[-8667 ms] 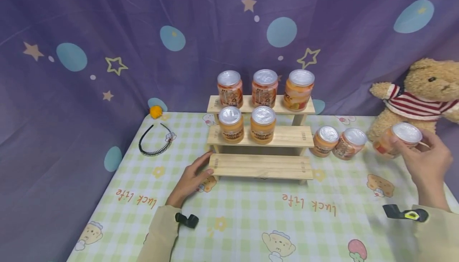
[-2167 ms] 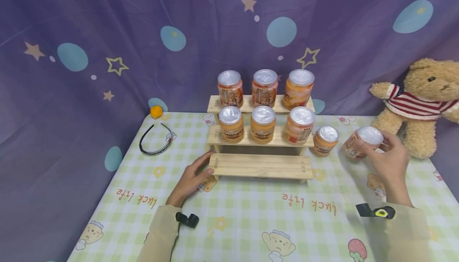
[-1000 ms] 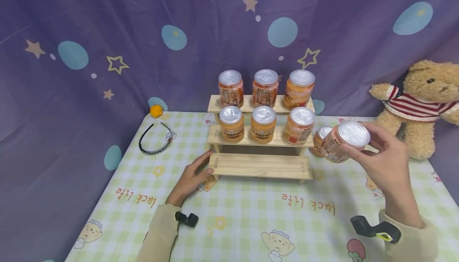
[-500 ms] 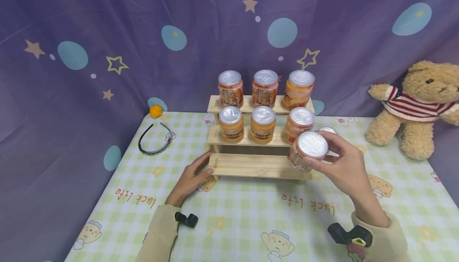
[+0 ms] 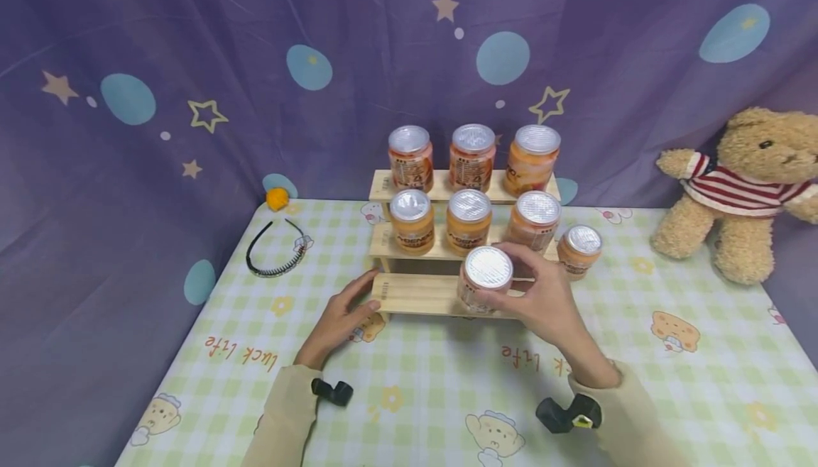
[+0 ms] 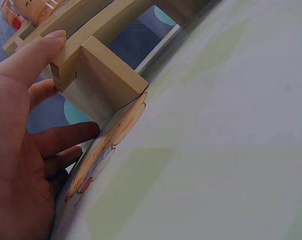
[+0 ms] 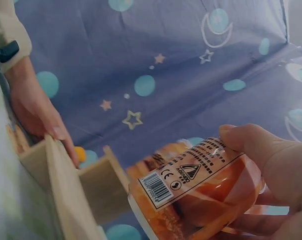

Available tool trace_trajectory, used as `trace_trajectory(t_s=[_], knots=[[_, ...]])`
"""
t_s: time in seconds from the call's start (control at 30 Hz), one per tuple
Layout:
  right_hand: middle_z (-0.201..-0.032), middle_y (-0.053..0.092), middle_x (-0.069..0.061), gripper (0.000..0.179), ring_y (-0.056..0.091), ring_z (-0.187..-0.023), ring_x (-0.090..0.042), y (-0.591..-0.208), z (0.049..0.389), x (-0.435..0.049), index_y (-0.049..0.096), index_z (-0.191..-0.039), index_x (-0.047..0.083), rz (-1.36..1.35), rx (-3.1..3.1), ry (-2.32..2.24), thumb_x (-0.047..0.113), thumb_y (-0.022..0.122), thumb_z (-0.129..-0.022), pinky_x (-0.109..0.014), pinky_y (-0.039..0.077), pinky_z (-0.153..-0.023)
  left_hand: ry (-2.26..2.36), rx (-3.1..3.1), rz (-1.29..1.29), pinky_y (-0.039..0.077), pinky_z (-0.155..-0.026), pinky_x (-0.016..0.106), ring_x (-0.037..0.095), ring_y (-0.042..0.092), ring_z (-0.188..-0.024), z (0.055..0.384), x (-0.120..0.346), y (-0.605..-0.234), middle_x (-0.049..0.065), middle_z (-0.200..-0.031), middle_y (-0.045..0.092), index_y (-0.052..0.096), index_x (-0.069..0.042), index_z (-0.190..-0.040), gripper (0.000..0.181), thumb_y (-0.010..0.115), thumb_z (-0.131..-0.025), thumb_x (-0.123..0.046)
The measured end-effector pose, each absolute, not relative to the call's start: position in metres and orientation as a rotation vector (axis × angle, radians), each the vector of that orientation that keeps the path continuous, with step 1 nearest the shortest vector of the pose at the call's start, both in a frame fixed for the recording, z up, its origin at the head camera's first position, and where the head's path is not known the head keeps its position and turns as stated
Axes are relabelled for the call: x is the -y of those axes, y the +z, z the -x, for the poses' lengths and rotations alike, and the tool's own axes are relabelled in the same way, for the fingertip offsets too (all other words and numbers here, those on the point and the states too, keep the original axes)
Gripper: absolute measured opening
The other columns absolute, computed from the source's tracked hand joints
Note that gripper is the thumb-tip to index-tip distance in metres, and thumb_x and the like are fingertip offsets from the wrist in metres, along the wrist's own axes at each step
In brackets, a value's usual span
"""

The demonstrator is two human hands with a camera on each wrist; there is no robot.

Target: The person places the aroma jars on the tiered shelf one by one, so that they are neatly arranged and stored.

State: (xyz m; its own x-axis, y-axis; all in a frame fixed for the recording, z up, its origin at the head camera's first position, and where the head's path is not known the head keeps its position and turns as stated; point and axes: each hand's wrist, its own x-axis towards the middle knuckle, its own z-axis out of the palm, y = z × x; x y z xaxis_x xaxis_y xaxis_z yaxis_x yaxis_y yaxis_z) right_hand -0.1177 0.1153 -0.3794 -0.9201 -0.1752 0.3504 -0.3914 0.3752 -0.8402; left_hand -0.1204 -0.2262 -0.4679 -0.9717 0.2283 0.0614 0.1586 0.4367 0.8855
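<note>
My right hand (image 5: pixel 543 300) grips a clear jar of orange fruit (image 5: pixel 476 293) with a silver lid, thumb and fingers round its sides. The jar is over the lowest tier of a three-tier wooden display stand (image 5: pixel 415 293); its barcode label (image 7: pixel 190 172) shows in the right wrist view. At the stand's left end, my left hand (image 5: pixel 339 318) holds the corner of the lowest board between thumb and index finger, the other fingers loose near the cloth. Three similar jars (image 5: pixel 473 158) stand on the top tier, and three jars (image 5: pixel 412 224) on the middle one.
One more jar (image 5: pixel 578 253) stands on the checked tablecloth (image 5: pixel 434 396) right of the stand. A teddy bear (image 5: pixel 735 190) sits at the back right. A black headband (image 5: pixel 275 268) and an orange pompom (image 5: pixel 277 199) lie at the back left, before a purple curtain (image 5: pixel 224 48).
One jar went onto the middle tier's right end. My right hand then took another from the cloth and carried it left over the lowest tier. My left hand stayed at the stand.
</note>
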Motion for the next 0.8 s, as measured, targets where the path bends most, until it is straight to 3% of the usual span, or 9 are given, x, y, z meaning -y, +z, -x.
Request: trace_trajectory(t_s=[0.27, 0.5, 0.8], knots=[[-0.115, 0.072, -0.016, 0.063, 0.070, -0.103, -0.026, -0.390, 0.125, -0.085, 0.064, -0.126, 0.004, -0.572, 2.427, 1.676, 0.011, 0.091, -0.070, -0.026, 0.062, -0.077, 1.578, -2.616, -0.326, 0.023, -0.125, 0.059, 0.039, 0.035, -0.149, 0.121, 0.226, -0.469, 0.018, -0.157, 0.043, 0.043, -0.008, -0.152, 0.057, 0.063, -0.099, -0.017], [-0.116, 0.071, -0.017, 0.061, 0.070, -0.106, -0.030, -0.404, 0.132, -0.066, 0.064, -0.126, 0.005, -0.583, 2.430, 1.741, 0.012, 0.091, -0.071, -0.026, 0.063, -0.076, 1.563, -2.638, -0.321, 0.022, -0.125, 0.059, 0.036, 0.033, -0.151, 0.132, 0.235, -0.499, 0.013, -0.160, 0.040, 0.042, -0.015, -0.154, 0.059, 0.063, -0.099, -0.018], [-0.116, 0.073, -0.019, 0.062, 0.071, -0.107, -0.032, -0.414, 0.137, -0.050, 0.066, -0.123, 0.003, -0.564, 2.454, 1.638, 0.013, 0.093, -0.069, -0.026, 0.063, -0.076, 1.600, -2.621, -0.323, 0.023, -0.126, 0.057, 0.032, 0.036, -0.150, 0.133, 0.238, -0.502, 0.006, -0.160, 0.043, 0.046, -0.026, -0.151, 0.057, 0.065, -0.098, -0.026]])
